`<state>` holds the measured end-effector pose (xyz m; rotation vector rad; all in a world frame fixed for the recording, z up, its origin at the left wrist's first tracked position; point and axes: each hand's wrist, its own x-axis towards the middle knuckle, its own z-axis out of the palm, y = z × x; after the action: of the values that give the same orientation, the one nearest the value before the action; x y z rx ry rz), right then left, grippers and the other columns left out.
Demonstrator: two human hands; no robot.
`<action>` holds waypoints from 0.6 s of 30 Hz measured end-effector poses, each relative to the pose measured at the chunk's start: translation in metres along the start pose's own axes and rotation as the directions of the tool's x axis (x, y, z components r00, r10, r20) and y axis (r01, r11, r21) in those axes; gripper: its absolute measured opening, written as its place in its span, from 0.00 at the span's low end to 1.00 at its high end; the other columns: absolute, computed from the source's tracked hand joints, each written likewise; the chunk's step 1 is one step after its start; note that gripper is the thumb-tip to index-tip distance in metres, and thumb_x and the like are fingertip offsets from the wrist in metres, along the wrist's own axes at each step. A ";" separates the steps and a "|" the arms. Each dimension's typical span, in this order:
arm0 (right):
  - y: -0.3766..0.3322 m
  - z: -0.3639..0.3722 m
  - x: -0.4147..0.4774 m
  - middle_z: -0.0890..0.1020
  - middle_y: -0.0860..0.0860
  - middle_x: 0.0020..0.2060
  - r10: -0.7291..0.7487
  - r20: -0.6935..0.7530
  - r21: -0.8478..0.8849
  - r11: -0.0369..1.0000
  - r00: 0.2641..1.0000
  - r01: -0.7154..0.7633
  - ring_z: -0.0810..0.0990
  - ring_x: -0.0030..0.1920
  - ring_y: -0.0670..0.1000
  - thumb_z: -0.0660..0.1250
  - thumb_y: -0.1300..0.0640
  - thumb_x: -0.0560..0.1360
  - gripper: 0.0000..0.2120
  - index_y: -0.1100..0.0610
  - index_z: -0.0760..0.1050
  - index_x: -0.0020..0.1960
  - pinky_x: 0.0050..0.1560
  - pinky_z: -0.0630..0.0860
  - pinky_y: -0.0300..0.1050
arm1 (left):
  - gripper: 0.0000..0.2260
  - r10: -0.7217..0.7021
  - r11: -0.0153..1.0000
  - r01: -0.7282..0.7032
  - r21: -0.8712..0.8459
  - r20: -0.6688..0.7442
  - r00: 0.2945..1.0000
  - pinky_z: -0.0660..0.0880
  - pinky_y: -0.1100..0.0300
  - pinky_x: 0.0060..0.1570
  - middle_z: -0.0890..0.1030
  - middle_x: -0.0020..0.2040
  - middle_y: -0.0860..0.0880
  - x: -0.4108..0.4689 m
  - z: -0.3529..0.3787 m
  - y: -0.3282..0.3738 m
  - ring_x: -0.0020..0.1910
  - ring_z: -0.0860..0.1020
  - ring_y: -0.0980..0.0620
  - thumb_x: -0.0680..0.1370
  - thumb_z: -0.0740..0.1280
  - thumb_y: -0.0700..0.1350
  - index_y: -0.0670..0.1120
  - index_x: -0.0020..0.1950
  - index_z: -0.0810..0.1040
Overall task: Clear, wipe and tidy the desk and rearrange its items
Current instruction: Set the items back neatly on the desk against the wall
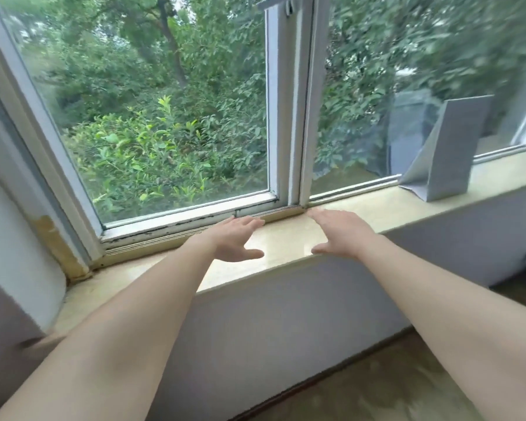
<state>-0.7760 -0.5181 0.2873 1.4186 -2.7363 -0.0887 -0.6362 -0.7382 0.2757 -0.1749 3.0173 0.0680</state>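
Both hands are flat-fingered and holding nothing, left hand point(236, 237) and right hand point(339, 233) over the windowsill point(286, 243). A grey paper bag point(447, 153) leans against the glass further right.

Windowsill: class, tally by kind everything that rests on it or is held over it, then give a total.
Hands: 2 (left hand, right hand, both with fingers spread)
Grey folded sheet: 1, standing at the right end against the glass
Total: 3
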 end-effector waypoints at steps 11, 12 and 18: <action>0.176 0.005 -0.059 0.66 0.50 0.74 0.379 0.037 -0.001 0.925 0.925 -0.379 0.65 0.73 0.52 0.69 0.41 0.74 0.39 0.51 0.54 0.78 0.72 0.61 0.50 | 0.36 0.386 0.921 -0.385 0.057 -0.012 0.922 0.55 0.55 0.76 0.56 0.80 0.49 0.175 -0.020 0.141 0.78 0.58 0.48 0.79 0.63 0.61 0.48 0.81 0.53; 0.193 0.004 -0.059 0.67 0.50 0.74 0.395 0.033 -0.004 0.919 0.918 -0.395 0.65 0.73 0.52 0.69 0.41 0.74 0.39 0.51 0.55 0.78 0.72 0.62 0.50 | 0.36 0.402 0.914 -0.400 0.058 -0.020 0.915 0.55 0.55 0.75 0.57 0.80 0.49 0.193 -0.022 0.153 0.78 0.58 0.48 0.79 0.63 0.61 0.48 0.81 0.53; 0.294 0.006 -0.062 0.66 0.49 0.75 0.458 0.007 -0.019 0.889 0.889 -0.458 0.64 0.74 0.51 0.68 0.41 0.75 0.39 0.52 0.54 0.79 0.72 0.62 0.49 | 0.35 0.448 0.894 -0.445 0.054 -0.073 0.891 0.54 0.54 0.76 0.57 0.80 0.51 0.292 -0.035 0.224 0.77 0.58 0.48 0.79 0.63 0.61 0.48 0.80 0.54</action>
<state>-0.9806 -0.2981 0.3030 0.7297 -2.9843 -0.0964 -0.9544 -0.5506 0.2835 0.5381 3.0707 0.0480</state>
